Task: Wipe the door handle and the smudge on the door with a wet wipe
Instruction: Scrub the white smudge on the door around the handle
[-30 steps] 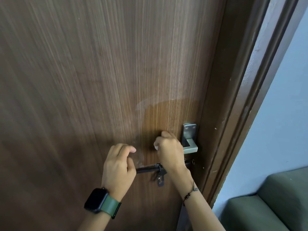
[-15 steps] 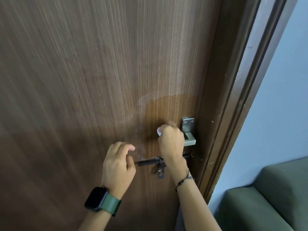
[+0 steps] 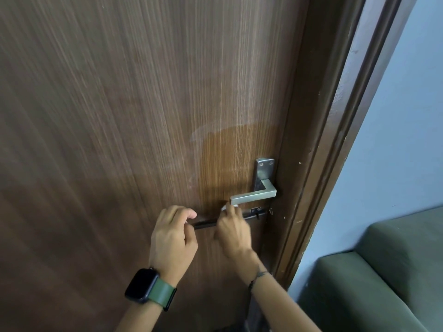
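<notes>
A brown wood-grain door (image 3: 119, 116) fills the view. Its silver lever handle (image 3: 254, 197) sits on a metal plate at the right edge. To the left of the handle the door shows a darker damp patch (image 3: 227, 161) with a whitish smudge (image 3: 199, 133) along its upper left rim. My right hand (image 3: 233, 232) is just below the free end of the handle, fingers shut on a small white wet wipe (image 3: 226, 208) pressed to the door. My left hand (image 3: 172, 240) is loosely curled against the door beside it, holding nothing visible.
A dark slide bolt (image 3: 208, 221) runs across the door under the handle, partly behind both hands. The dark door frame (image 3: 323, 164) stands to the right, then a pale blue wall (image 3: 395, 140) and a green sofa (image 3: 383, 283) at lower right.
My right hand with the wipe has come down off the handle and the area beside it to just below its free end, so the whole lever now shows. My left hand stays put.
</notes>
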### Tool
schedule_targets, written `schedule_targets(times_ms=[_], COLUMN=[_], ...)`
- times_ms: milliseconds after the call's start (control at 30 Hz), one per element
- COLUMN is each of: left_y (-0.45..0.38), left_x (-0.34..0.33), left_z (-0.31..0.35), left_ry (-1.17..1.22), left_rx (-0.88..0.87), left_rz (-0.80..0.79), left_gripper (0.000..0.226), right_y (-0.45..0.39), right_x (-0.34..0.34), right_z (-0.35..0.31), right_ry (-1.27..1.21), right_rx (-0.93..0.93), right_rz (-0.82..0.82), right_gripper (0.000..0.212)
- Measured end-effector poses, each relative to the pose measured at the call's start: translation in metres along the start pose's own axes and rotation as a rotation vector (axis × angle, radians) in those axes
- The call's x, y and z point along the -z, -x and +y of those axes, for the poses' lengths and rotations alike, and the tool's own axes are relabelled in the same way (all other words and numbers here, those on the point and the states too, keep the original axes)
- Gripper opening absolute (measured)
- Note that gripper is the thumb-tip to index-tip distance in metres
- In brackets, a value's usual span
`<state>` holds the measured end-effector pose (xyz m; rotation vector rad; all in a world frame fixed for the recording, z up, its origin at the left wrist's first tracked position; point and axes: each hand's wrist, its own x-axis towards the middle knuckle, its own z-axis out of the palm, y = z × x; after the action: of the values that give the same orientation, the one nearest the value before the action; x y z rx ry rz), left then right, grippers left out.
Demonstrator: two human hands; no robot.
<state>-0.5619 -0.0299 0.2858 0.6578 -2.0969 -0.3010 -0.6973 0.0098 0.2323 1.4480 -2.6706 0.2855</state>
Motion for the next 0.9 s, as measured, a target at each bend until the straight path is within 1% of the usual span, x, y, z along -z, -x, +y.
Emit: schedule_targets(times_ms=[67,133,200,333,400,433,500,567,600,667,733,900], left_y=[0.001,0.002,0.003,0.008,0.01,0.01,0.008,0.006,0.005,0.0,-0.006,-0.027], left_x=[0.002,0.002,0.001,0.002,0.005,0.007,0.011,0.015,0.018,0.025,0.036,0.074], left_z=[-0.001,-0.002,-0.001,0.005,0.005,0.005,0.006,0.008,0.01,0.013,0.014,0.012], left_ry=[-0.004,-0.007,-0.002,-0.004,-0.011,-0.015,-0.031,-0.042,-0.042,-0.06,-0.091,-0.162], left_rx=[0.007,0.016,0.033,0.044,0.022,0.014,0.011,0.017,0.021,0.012,0.007,0.03], left_rz=[-0.003,-0.002,-0.003,-0.02,-0.038,-0.045,-0.057,-0.06,-0.064,-0.08,-0.095,-0.075], left_gripper=[0.033,0.033,0.031,0.028,0.031,0.032,0.029,0.022,0.023,0.027,0.026,0.021], right_y=[-0.001,0.002,0.007,0.012,0.014,0.016,0.023,0.03,0.033,0.035,0.036,0.025], right_x=[0.001,-0.001,-0.005,-0.008,-0.008,-0.007,-0.001,0.007,0.012,0.029,0.052,0.128], right_z=[0.032,0.059,0.072,0.072,0.061,0.052,0.033,0.015,0.008,-0.004,-0.013,-0.036], right_ry=[-0.018,-0.003,-0.011,-0.14,-0.243,-0.318,-0.428,-0.471,-0.512,-0.629,-0.673,-0.829], right_rx=[-0.066,-0.082,-0.099,-0.171,-0.203,-0.209,-0.134,-0.012,0.015,0.0,0.019,0.132], right_rz=[0.041,0.085,0.132,0.229,0.244,0.256,0.287,0.335,0.36,0.37,0.396,0.574], right_gripper=[0.043,0.043,0.047,0.056,0.057,0.054,0.042,0.038,0.037,0.034,0.033,0.03])
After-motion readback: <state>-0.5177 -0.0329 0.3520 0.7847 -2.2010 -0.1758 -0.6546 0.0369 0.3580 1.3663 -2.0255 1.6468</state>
